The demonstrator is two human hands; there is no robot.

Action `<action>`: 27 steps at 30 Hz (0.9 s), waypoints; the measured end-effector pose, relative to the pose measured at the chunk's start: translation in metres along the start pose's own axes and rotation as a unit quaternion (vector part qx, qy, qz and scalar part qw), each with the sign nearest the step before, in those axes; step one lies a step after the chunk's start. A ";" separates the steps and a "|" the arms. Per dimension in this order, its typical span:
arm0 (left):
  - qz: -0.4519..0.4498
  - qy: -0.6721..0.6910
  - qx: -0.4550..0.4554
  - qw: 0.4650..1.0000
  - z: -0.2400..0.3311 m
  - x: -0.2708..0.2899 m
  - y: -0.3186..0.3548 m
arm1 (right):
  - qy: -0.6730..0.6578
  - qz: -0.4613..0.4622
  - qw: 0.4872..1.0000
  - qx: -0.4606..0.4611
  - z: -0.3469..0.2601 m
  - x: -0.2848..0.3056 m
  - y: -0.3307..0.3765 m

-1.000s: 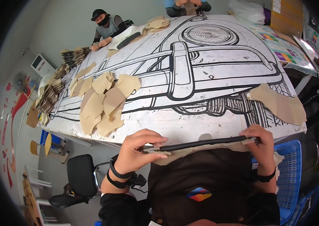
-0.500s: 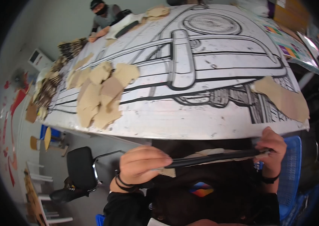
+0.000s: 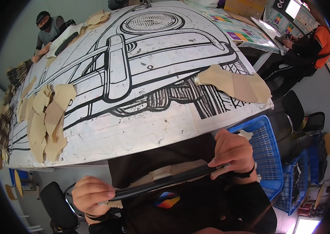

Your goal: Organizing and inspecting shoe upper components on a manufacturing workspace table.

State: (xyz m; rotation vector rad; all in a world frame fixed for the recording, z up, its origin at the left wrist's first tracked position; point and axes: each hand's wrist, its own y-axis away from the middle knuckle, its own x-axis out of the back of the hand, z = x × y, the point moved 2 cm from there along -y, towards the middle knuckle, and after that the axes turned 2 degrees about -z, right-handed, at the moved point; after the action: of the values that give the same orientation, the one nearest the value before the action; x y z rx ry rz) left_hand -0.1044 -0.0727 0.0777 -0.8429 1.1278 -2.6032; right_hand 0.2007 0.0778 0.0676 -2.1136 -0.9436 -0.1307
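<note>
Stretched between my two hands, above my lap, is a beige fabric piece with a long, smooth black edge (image 3: 165, 184). My left hand (image 3: 92, 195) pinches its left end between thumb and fingers, and a scrap of beige fabric sticks out below them. At the other end my right hand (image 3: 233, 153) grips the piece with curled fingers, a bit of beige edge showing under the thumb. More beige fabric with a stitched-looking rim shows behind the black edge. On the table (image 3: 149, 146) ahead, a stack of beige pieces (image 3: 38, 121) lies left and others (image 3: 237, 85) lie right.
A blue plastic basket (image 3: 268, 146) stands by my right arm, another blue basket (image 3: 289, 198) beyond it. A black chair (image 3: 54, 201) is at lower left. One person (image 3: 50, 29) handles pieces across the table; another in orange (image 3: 324, 45) sits at a side table (image 3: 247, 33).
The view has turned to the right, so the table and piles sit further left, and the baskets and the person in orange come into view. Both hands still hold the black-edged piece.
</note>
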 end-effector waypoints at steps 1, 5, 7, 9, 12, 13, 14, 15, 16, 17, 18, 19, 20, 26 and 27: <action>0.001 0.015 0.021 1.000 0.001 -0.001 -0.001 | 0.018 -0.006 1.000 -0.008 -0.001 0.001 0.000; -0.021 0.001 0.120 0.993 0.003 -0.005 0.005 | 0.111 -0.005 0.993 -0.038 -0.005 0.000 -0.007; -0.068 0.034 0.170 0.983 -0.011 -0.011 0.003 | 0.116 0.033 0.989 -0.087 0.001 0.003 -0.001; -0.078 0.080 0.230 0.967 -0.029 -0.021 0.003 | 0.155 0.068 0.974 -0.152 0.006 0.000 0.005; -0.027 0.134 0.240 0.961 -0.051 -0.033 0.008 | 0.196 0.098 0.957 -0.190 0.012 -0.010 0.014; 0.005 0.159 0.300 0.941 -0.058 -0.033 0.010 | 0.263 0.136 0.945 -0.135 0.002 -0.016 0.008; 0.038 0.188 0.358 0.914 -0.066 -0.033 0.012 | 0.331 0.174 0.924 -0.082 -0.003 -0.018 0.004; 0.044 0.183 0.356 0.915 -0.075 -0.029 0.013 | 0.326 0.173 0.926 -0.075 0.000 -0.018 0.004; 0.051 0.217 0.399 0.890 -0.087 -0.028 0.015 | 0.364 0.073 0.928 -0.029 0.002 -0.022 0.005; 0.055 0.253 0.441 0.859 -0.098 -0.027 0.017 | 0.398 -0.029 0.917 0.015 0.005 -0.027 0.005; 0.053 0.222 0.443 0.867 -0.111 -0.027 0.018 | 0.389 -0.076 0.918 -0.013 0.010 -0.036 0.000; 0.067 0.224 0.437 0.868 -0.119 -0.026 0.019 | 0.388 -0.083 0.918 -0.025 0.011 -0.044 -0.006; 0.064 0.220 0.426 0.875 -0.124 -0.022 0.015 | 0.434 -0.124 0.892 -0.016 0.016 -0.054 -0.013; -0.022 0.192 0.394 0.899 -0.114 -0.006 -0.005 | 0.435 -0.094 0.895 -0.034 0.040 -0.096 -0.012; -0.063 0.162 0.398 0.901 -0.109 -0.002 -0.007 | 0.440 -0.088 0.893 -0.031 0.040 -0.098 -0.015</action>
State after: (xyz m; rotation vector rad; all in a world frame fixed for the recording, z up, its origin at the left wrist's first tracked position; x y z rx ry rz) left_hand -0.1641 0.0001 0.0213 -0.3040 -0.0285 -2.9689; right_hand 0.1120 0.0555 0.0124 -1.7069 -0.5554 -1.1176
